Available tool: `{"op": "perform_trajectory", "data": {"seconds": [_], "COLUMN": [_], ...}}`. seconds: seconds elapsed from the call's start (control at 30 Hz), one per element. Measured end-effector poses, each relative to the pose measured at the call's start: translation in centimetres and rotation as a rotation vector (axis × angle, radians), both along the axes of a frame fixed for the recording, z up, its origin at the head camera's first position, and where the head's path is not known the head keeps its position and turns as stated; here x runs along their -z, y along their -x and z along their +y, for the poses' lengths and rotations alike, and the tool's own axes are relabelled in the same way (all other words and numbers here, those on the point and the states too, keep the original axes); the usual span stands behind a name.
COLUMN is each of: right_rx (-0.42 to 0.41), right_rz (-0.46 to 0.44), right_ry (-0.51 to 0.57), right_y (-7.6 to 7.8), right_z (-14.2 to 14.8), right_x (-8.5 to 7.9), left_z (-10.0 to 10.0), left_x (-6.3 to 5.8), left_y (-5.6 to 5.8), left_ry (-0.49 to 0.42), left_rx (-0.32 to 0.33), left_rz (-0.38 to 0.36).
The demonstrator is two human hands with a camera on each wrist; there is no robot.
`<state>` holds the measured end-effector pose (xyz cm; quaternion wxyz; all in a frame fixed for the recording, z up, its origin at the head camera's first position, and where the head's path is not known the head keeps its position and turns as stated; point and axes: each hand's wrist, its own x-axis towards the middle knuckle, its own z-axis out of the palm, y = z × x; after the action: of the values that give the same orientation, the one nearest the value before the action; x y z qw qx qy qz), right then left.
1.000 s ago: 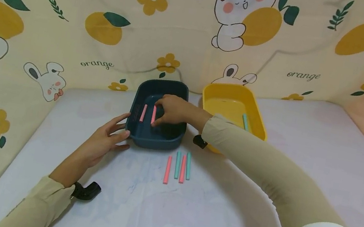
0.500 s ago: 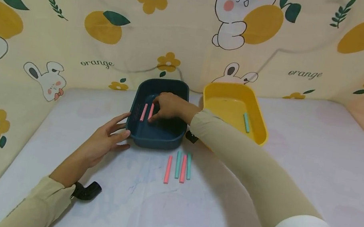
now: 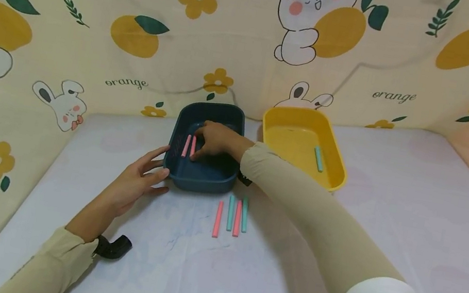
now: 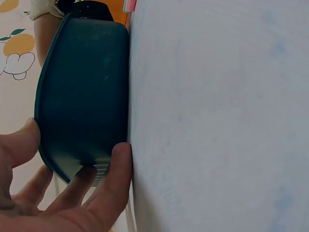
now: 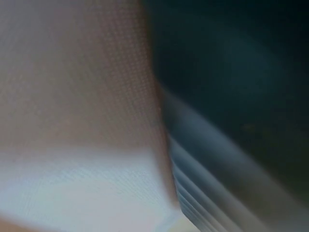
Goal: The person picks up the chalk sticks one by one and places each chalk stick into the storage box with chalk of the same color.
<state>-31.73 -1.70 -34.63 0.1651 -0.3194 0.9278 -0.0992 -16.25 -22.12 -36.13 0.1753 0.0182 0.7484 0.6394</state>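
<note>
In the head view, my right hand (image 3: 216, 141) reaches into a dark blue tray (image 3: 199, 186) and pinches a pink chalk stick (image 3: 193, 147) by its side. Another pink chalk stick (image 3: 186, 146) lies parallel to it, just left, on the tray's floor. My left hand (image 3: 135, 184) touches the tray's left side with spread fingers. Close up in the left wrist view, fingertips of the left hand (image 4: 91, 193) rest against the wall of the tray (image 4: 87, 82). The right wrist view is blurred and mostly blocked by the tray's dark wall (image 5: 231, 96).
A yellow tray (image 3: 339, 182) stands to the right, holding a teal chalk stick (image 3: 318, 159); my right forearm hides its near part. In front of the blue tray, pink chalk sticks (image 3: 218, 219) and teal chalk sticks (image 3: 230, 214) lie on the white tabletop (image 3: 210, 283).
My right hand has shifted left inside the blue tray, bringing the pink chalk stick closer to the other one. My left hand has stayed at the tray's side.
</note>
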Motion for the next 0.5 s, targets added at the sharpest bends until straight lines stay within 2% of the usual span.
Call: {"op": "perform_trajectory", "data": {"seconds": [0.5], "right_rx": [0.017], "right_rz": [0.013], "right_ry": [0.011], "right_y": [-0.13], "right_z": [-0.06], "right_x": [0.39], "left_z": [0.16], "left_x": [0.10], "left_y": [-0.02], "left_ry": [0.005], "left_rx": [-0.014], "left_rz": [0.004]}}
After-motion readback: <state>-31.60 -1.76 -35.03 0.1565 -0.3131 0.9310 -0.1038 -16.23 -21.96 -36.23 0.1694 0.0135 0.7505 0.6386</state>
